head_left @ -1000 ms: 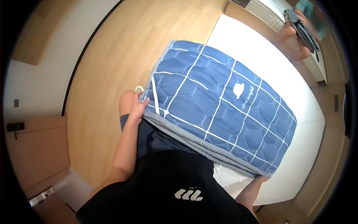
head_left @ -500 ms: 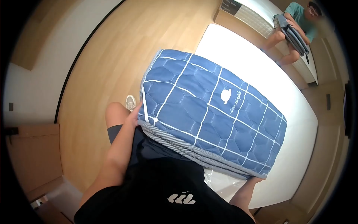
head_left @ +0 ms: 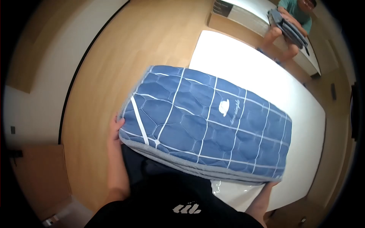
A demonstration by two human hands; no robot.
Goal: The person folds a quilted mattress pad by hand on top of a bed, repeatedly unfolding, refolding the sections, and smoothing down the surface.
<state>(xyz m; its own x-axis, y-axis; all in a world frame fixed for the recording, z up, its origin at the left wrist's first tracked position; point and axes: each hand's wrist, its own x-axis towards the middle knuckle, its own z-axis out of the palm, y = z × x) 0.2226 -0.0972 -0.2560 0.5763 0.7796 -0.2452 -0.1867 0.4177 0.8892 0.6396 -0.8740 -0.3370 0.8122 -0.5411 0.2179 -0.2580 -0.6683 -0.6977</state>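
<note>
A blue pad [head_left: 190, 121] is held spread out in front of the body, over the near part of a white mattress [head_left: 243, 66], with its left side reaching out above the wooden floor [head_left: 89, 110]. Whether the mattress is touched by its underside cannot be told. The pad's left edge is gripped near its near corner by the left hand [head_left: 116, 130], with the thumb laid on top and the other fingers mostly hidden. The near right corner is gripped by the right hand [head_left: 272, 184], most of whose fingers are covered by the cloth. The top is crossed by white lines, and a white hat print [head_left: 224, 107] is shown right of the middle, with lettering beside it. A white strap [head_left: 139, 120] is stretched across the near left corner, and grey striped edging [head_left: 163, 155] is gathered in folds along the near side. Below the edging, shiny plastic [head_left: 232, 192] is seen. At the far right, a dark grey bundle [head_left: 291, 30] is held on the lap by a seated person [head_left: 300, 13] in a green top.
</note>
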